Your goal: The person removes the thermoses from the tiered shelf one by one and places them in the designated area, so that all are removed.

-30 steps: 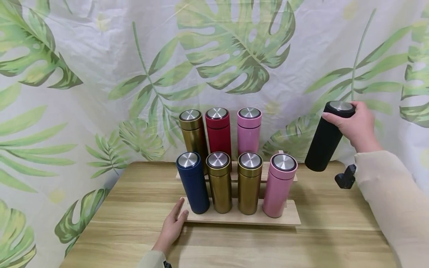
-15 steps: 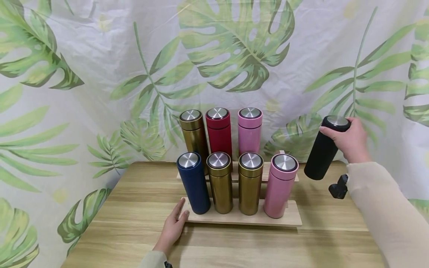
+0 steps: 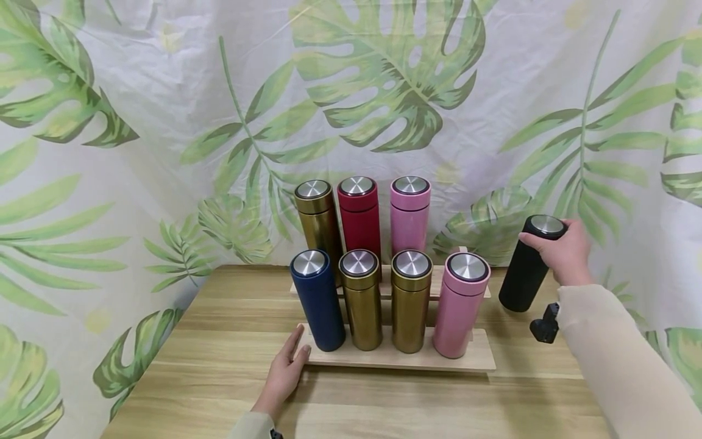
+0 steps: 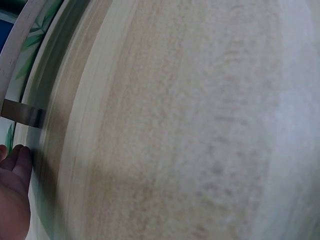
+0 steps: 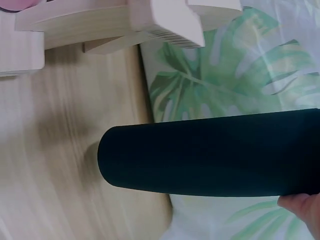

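Observation:
My right hand (image 3: 569,253) grips a black thermos bottle (image 3: 522,281) round its upper part, thumb on the near side, to the right of a two-level wooden stand (image 3: 481,355). The bottle leans slightly, its silver lid up; in the right wrist view its base is close over the tabletop. My left hand (image 3: 281,372) rests at the left end of the stand's lower board, fingers extended along it. That board bears a blue bottle (image 3: 319,311), two gold bottles (image 3: 364,317) and a pink bottle (image 3: 457,317). Behind stand a gold, a red (image 3: 359,228) and a pink bottle (image 3: 410,222).
The stand is on a wood-grain table (image 3: 219,366). A leaf-print cloth (image 3: 164,91) hangs behind the table and down its left side. The front bottles partly hide the back row and the upper board (image 3: 433,286).
My right hand has lowered the black bottle toward the table and drawn slightly left and nearer. The left hand has stayed at the stand's end.

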`<state>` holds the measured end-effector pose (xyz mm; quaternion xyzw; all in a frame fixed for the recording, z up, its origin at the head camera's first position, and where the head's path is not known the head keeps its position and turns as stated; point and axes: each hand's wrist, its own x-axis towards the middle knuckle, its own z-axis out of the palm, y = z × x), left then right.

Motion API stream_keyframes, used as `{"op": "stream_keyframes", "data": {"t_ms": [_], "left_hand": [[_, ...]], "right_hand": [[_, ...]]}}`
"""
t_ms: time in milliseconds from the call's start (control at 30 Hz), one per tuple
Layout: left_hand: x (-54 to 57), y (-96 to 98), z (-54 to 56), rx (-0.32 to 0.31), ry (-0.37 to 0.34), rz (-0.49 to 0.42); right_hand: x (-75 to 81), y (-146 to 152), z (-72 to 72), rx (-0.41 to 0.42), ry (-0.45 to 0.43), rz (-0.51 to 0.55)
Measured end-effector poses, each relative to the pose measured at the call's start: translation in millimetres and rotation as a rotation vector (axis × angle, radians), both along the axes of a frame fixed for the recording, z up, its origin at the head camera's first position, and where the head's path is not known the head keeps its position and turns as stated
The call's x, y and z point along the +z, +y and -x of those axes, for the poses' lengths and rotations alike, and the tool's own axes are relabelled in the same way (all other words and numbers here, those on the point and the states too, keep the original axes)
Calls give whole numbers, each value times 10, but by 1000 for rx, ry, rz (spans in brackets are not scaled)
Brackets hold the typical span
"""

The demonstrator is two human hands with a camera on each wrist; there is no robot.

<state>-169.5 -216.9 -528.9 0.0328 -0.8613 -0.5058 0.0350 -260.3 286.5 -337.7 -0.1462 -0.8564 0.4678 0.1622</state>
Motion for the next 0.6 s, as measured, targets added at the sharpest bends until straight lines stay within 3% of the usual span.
{"op": "stream_keyframes", "data": {"t_ms": [600], "left_hand": [[11,15,-8,11,-12,6]], "right_hand": [[-239,-21,-3,21,-43,52]]}}
